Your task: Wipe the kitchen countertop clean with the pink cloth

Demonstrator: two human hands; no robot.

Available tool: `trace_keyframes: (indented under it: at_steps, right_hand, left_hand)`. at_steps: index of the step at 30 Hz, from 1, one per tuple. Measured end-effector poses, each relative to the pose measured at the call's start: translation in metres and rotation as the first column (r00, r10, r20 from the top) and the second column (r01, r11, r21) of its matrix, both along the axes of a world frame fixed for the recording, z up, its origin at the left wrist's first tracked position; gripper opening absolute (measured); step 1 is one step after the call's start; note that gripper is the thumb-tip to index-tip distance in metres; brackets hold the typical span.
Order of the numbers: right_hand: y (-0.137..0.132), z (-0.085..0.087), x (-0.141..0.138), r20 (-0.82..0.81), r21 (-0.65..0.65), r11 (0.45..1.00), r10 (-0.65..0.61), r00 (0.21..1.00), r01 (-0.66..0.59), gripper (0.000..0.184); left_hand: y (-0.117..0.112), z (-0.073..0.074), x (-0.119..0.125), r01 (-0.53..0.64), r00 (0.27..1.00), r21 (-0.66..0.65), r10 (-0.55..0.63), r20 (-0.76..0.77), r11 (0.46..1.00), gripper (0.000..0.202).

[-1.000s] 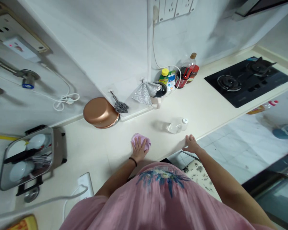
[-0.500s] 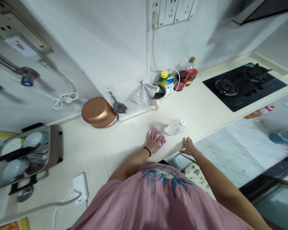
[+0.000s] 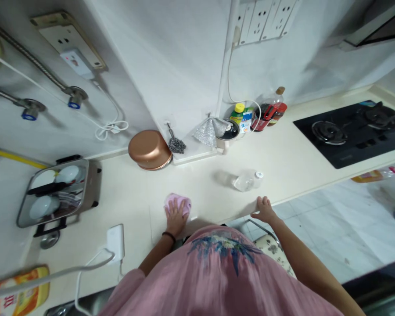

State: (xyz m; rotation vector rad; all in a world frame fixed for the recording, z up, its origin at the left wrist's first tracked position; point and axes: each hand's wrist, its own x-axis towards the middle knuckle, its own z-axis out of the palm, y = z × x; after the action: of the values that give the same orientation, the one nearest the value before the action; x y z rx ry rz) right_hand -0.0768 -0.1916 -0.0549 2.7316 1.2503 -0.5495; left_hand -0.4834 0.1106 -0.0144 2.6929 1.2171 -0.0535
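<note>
My left hand (image 3: 175,219), with a dark band at the wrist, presses a pink cloth (image 3: 186,206) against the cream counter (image 3: 210,202). Its fingers are over the cloth, which bunches out around them. At the counter's front edge rests my right hand (image 3: 265,210), fingers apart and nothing in it. A clear plastic bottle (image 3: 245,181) with a white cap lies on its side on the counter, a little beyond my right hand and not touching it.
Against the wall stand a copper-coloured pot (image 3: 149,149), a lidded pot (image 3: 228,131) and several seasoning bottles (image 3: 266,116). A dish-filled pan (image 3: 94,186) is on the left, near a white power strip (image 3: 115,242). A black gas hob (image 3: 349,131) lies right. A patterned chair (image 3: 273,248) stands below the edge.
My left hand has slid the pink cloth leftward along the counter, away from the bottle. My right hand remains at the counter edge. The camera view has shifted left.
</note>
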Motion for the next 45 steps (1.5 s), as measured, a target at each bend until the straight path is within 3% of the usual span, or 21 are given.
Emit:
trace_keyframes:
  at_steps: [2, 4, 7, 10, 12, 14, 16, 18, 20, 22, 24, 27, 30, 33, 35, 37, 39, 42, 45]
  right_hand:
    - [0.000, 0.002, 0.001, -0.005, -0.005, 1.000, 0.009, 1.000, -0.009, 0.117]
    - [0.001, 0.004, 0.001, -0.011, -0.017, 1.000, 0.007, 1.000, -0.007, 0.117]
    - [0.001, 0.007, 0.001, -0.028, -0.041, 0.999, -0.003, 1.000, 0.002, 0.121]
    - [0.002, 0.009, 0.000, -0.041, -0.046, 0.999, -0.016, 0.999, 0.015, 0.123]
    - [0.002, 0.009, -0.001, -0.041, -0.041, 0.999, -0.022, 0.999, 0.021, 0.124]
    - [0.002, 0.010, -0.002, -0.039, -0.042, 0.999, -0.025, 0.999, 0.024, 0.124]
    - [0.003, 0.011, -0.002, -0.044, -0.048, 0.998, -0.030, 0.999, 0.028, 0.123]
    - [0.004, 0.013, -0.002, -0.055, -0.054, 0.998, -0.040, 0.998, 0.037, 0.123]
    - [0.005, 0.014, -0.003, -0.062, -0.063, 0.997, -0.053, 0.997, 0.049, 0.123]
    - [0.005, 0.015, -0.004, -0.063, -0.067, 0.996, -0.062, 0.996, 0.057, 0.123]
    - [0.005, 0.014, -0.005, -0.066, -0.048, 0.997, -0.064, 0.996, 0.061, 0.122]
    - [0.003, 0.012, -0.007, -0.076, 0.009, 0.998, -0.056, 0.996, 0.057, 0.122]
    - [0.001, 0.012, -0.009, -0.081, 0.029, 0.998, -0.053, 0.995, 0.056, 0.123]
    - [0.001, 0.013, -0.009, -0.085, 0.013, 0.998, -0.055, 0.995, 0.057, 0.124]
    - [0.001, 0.013, -0.009, -0.086, 0.013, 0.998, -0.058, 0.995, 0.059, 0.124]
    - [0.001, 0.013, -0.009, -0.084, 0.018, 0.998, -0.062, 0.995, 0.063, 0.123]
    - [0.001, 0.013, -0.009, -0.084, 0.018, 0.998, -0.065, 0.994, 0.066, 0.123]
    - [0.001, 0.013, -0.009, -0.096, 0.005, 0.998, -0.060, 0.994, 0.060, 0.123]
    - [0.000, 0.013, -0.010, -0.103, 0.001, 0.998, -0.058, 0.993, 0.059, 0.122]
  left_hand:
    - [0.004, 0.001, -0.009, -0.151, 0.988, 0.016, 0.151, -0.022, 0.988, 0.067]
    - [0.004, 0.000, -0.007, -0.231, 0.972, 0.017, 0.232, -0.025, 0.973, 0.069]
    - [-0.004, -0.004, 0.011, -0.202, 0.979, -0.005, 0.202, -0.005, 0.979, 0.071]
    - [-0.021, -0.012, 0.038, 0.040, 0.997, -0.039, -0.037, 0.070, 0.998, 0.071]
    - [-0.036, -0.018, 0.059, 0.259, 0.956, -0.032, -0.252, 0.150, 0.965, 0.073]
    - [-0.050, -0.022, 0.084, 0.491, 0.850, -0.003, -0.479, 0.220, 0.871, 0.072]
    - [-0.062, -0.024, 0.110, 0.681, 0.705, 0.020, -0.664, 0.250, 0.732, 0.070]
    - [-0.069, -0.023, 0.134, 0.783, 0.600, 0.019, -0.763, 0.243, 0.622, 0.069]
    - [-0.072, -0.020, 0.149, 0.809, 0.572, 0.001, -0.789, 0.224, 0.587, 0.068]
    - [-0.068, -0.016, 0.153, 0.788, 0.604, -0.020, -0.767, 0.215, 0.615, 0.067]
    - [-0.059, -0.012, 0.144, 0.713, 0.691, -0.041, -0.691, 0.210, 0.700, 0.067]
    - [-0.038, -0.008, 0.120, 0.497, 0.859, -0.067, -0.480, 0.176, 0.865, 0.069]
    - [-0.019, -0.005, 0.101, 0.342, 0.936, -0.080, -0.331, 0.120, 0.936, 0.068]
    - [-0.015, -0.001, 0.100, 0.386, 0.921, -0.096, -0.378, 0.094, 0.917, 0.068]
    - [-0.023, 0.001, 0.111, 0.550, 0.834, -0.105, -0.538, 0.119, 0.829, 0.066]
    - [-0.038, 0.000, 0.129, 0.709, 0.704, -0.096, -0.691, 0.165, 0.699, 0.064]
    - [-0.056, -0.002, 0.151, 0.765, 0.640, -0.072, -0.743, 0.197, 0.640, 0.064]
    - [-0.075, -0.008, 0.181, 0.716, 0.689, -0.051, -0.693, 0.213, 0.696, 0.068]
    - [-0.074, -0.012, 0.204, 0.651, 0.746, -0.048, -0.627, 0.223, 0.758, 0.072]
